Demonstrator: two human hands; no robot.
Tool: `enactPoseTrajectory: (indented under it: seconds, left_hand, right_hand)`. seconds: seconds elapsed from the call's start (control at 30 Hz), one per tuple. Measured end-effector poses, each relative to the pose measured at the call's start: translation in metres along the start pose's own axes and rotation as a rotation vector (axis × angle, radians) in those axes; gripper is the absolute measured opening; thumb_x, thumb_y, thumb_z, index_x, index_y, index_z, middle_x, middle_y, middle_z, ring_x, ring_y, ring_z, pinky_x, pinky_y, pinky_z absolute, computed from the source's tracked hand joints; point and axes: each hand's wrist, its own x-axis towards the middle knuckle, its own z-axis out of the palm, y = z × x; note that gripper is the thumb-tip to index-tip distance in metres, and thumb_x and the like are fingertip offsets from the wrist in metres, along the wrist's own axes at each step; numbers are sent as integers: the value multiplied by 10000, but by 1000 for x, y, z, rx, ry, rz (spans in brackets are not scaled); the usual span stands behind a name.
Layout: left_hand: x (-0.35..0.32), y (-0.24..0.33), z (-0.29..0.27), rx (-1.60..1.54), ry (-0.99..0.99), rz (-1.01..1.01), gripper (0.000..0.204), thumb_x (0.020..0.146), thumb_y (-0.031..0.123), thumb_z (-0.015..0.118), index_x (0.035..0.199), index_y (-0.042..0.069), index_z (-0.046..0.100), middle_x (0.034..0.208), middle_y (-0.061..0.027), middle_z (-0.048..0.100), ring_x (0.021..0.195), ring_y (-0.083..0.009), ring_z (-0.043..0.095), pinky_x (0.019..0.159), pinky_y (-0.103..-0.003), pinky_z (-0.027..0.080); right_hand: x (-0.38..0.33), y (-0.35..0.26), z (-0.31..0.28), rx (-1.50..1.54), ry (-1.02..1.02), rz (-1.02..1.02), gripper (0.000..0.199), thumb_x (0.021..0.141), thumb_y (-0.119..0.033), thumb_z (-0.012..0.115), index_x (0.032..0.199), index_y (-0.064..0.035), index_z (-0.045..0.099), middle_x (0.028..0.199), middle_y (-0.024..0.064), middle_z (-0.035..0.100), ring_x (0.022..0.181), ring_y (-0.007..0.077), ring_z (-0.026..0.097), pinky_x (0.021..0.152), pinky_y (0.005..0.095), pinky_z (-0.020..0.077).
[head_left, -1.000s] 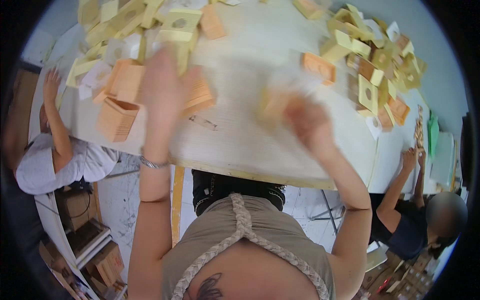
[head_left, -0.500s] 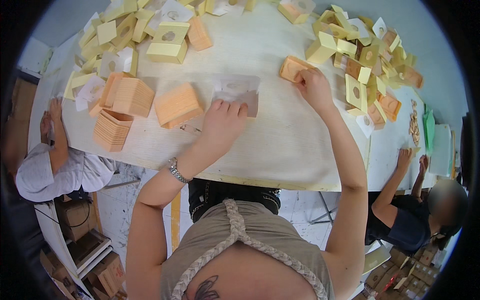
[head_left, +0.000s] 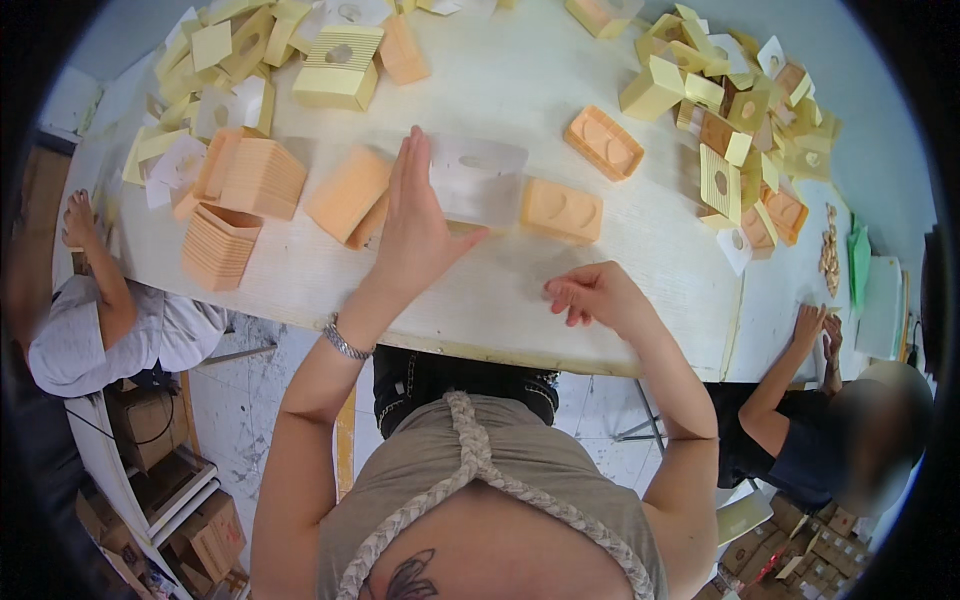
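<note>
My left hand lies flat with fingers straight on the table, its edge against a white cut-out card. An orange moulded tray sits just right of that card, and another orange tray lies farther back. My right hand hovers near the table's front edge with fingers loosely curled and nothing in it. A short stack of orange trays rests just left of my left hand.
Taller orange tray stacks stand at the left. Pale yellow boxes and cards crowd the back, and a mixed heap fills the right. One person sits at the left, another at the right. Cartons lie on the floor.
My right hand has drawn back from the far orange tray toward the table's front edge. An orange tray now lies beside the white card. My left hand has flattened beside the card.
</note>
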Motion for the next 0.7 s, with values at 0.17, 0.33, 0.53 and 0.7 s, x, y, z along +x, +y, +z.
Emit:
enactPoseTrajectory:
  seconds: [0.17,0.33,0.53,0.7]
  left_hand:
    - [28,11,-13,5,-330,-84,1185,662,139,872,1532,5,79,1496,-274,314,1373,-401,352,1118,-409,351]
    - [6,5,-20,-103,-434,-196,1213,676,133,861,1551,37,26,1439,-262,399,1306,-394,445,1046,-401,421]
    - [-19,-17,5,-184,-348,-68,1232,681,131,859,1550,27,-8,1276,-208,516,1151,-351,530,959,-384,449]
    - [-17,-18,4,-239,-330,-114,1260,662,155,875,1554,36,-8,1144,-196,572,1036,-348,568,900,-406,467]
  right_hand:
    - [27,4,-7,-1018,593,-850,468,820,-182,741,1265,-114,612,1299,154,539,1166,327,521,901,362,488]
    - [6,8,-20,-624,394,-722,521,866,-105,682,1366,-181,558,1435,179,411,1242,358,448,1069,452,352]
    - [-14,-60,24,-1377,576,-1028,297,741,-159,664,1029,-189,727,1255,13,582,1168,244,500,931,327,391]
    - [34,-69,25,-1174,195,-1143,271,740,-155,708,1009,-126,709,1271,39,583,1106,293,521,963,376,449]
